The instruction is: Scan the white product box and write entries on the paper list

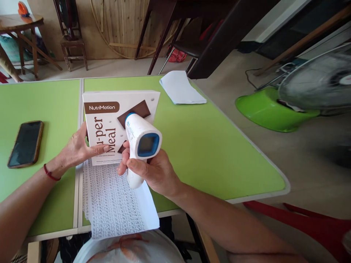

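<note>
My left hand (78,146) grips the left side of a white box (137,100) labelled NutriMotion, thumb laid across its front. In my right hand (156,170) is a white and blue infrared thermometer (142,128), held by its handle. Its head overlaps the box's front, and the blue-framed screen faces me and looks dark. I cannot tell whether the thermometer touches the box. Under the box's lower edge lie sheets of paper (117,204) covered in handwriting, reaching past the table's near edge.
On the green table (219,157) a phone (26,144) lies at the left and folded white paper (182,87) at the far side. A standing fan (318,80) and a green plastic seat (268,109) are on the right. A red chair (301,223) stands at the lower right.
</note>
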`<state>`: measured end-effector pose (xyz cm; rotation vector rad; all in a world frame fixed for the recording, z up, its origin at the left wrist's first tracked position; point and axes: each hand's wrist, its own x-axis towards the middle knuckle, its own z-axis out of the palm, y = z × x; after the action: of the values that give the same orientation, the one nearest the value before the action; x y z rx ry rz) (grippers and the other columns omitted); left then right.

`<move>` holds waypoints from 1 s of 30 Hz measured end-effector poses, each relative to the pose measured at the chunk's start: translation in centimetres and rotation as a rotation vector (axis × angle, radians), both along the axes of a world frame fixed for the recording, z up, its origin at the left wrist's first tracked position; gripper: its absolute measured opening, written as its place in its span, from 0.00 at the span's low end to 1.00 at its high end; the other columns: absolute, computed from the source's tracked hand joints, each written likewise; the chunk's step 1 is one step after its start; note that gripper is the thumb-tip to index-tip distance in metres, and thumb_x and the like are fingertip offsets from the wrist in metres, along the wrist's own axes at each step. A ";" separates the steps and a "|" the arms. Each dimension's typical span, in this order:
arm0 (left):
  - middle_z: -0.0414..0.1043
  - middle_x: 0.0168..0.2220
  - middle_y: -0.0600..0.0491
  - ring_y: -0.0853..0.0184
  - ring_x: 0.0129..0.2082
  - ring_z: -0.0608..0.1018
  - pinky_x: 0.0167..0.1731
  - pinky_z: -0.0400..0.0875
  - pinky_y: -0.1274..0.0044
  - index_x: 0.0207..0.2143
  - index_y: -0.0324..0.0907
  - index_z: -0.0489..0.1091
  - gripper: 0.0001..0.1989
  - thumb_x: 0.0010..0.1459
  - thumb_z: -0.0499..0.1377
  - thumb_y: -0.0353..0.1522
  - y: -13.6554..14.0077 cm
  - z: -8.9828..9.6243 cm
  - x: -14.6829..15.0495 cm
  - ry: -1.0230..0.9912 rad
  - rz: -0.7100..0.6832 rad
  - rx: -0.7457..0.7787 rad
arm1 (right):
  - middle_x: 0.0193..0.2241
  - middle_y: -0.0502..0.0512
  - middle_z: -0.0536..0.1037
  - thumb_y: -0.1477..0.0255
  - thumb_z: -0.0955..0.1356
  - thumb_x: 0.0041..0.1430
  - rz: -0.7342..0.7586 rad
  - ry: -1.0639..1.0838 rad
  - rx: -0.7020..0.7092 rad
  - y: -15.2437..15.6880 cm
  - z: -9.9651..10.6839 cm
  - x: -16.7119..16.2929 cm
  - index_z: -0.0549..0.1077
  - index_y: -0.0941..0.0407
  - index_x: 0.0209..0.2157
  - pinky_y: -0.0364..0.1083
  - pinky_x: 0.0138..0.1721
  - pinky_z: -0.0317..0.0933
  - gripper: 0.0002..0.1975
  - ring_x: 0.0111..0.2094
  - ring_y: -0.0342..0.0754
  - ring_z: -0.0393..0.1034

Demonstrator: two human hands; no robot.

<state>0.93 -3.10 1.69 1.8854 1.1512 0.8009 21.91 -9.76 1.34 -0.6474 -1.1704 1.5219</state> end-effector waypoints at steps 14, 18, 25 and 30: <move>0.76 0.40 0.46 0.54 0.37 0.78 0.31 0.75 0.67 0.48 0.41 0.64 0.29 0.47 0.69 0.41 -0.2 -0.1 0.1 -0.162 -0.043 -0.098 | 0.25 0.47 0.75 0.68 0.73 0.53 0.024 -0.010 -0.012 -0.2 -0.1 0.3 0.68 0.54 0.36 0.49 0.30 0.72 0.12 0.25 0.44 0.72; 0.75 0.43 0.46 0.52 0.42 0.77 0.36 0.75 0.64 0.47 0.41 0.65 0.26 0.50 0.68 0.43 -0.4 -0.1 0.4 -0.199 -0.003 -0.028 | 0.25 0.49 0.75 0.64 0.73 0.54 -0.105 -0.136 0.105 0.3 0.5 1.8 0.69 0.54 0.33 0.50 0.29 0.70 0.12 0.25 0.46 0.71; 0.71 0.48 0.46 0.52 0.49 0.74 0.47 0.71 0.60 0.52 0.43 0.59 0.32 0.51 0.68 0.44 0.5 -0.1 -0.3 -0.188 0.192 0.184 | 0.38 0.55 0.78 0.66 0.75 0.49 -0.364 -0.755 0.317 3.7 0.0 7.5 0.76 0.53 0.42 0.56 0.41 0.70 0.17 0.40 0.55 0.73; 0.68 0.51 0.44 0.53 0.51 0.72 0.49 0.69 0.60 0.55 0.43 0.56 0.34 0.53 0.67 0.44 1.6 -1.1 -1.2 -0.134 0.218 0.245 | 0.45 0.64 0.77 0.75 0.70 0.50 -0.382 -1.334 0.330 5.5 -1.9 8.3 0.72 0.60 0.51 0.59 0.46 0.66 0.24 0.44 0.61 0.72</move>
<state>-0.31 -1.49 0.55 1.8868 1.2328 1.2185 30.24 -4.25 -0.55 -1.6332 -2.0209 0.4058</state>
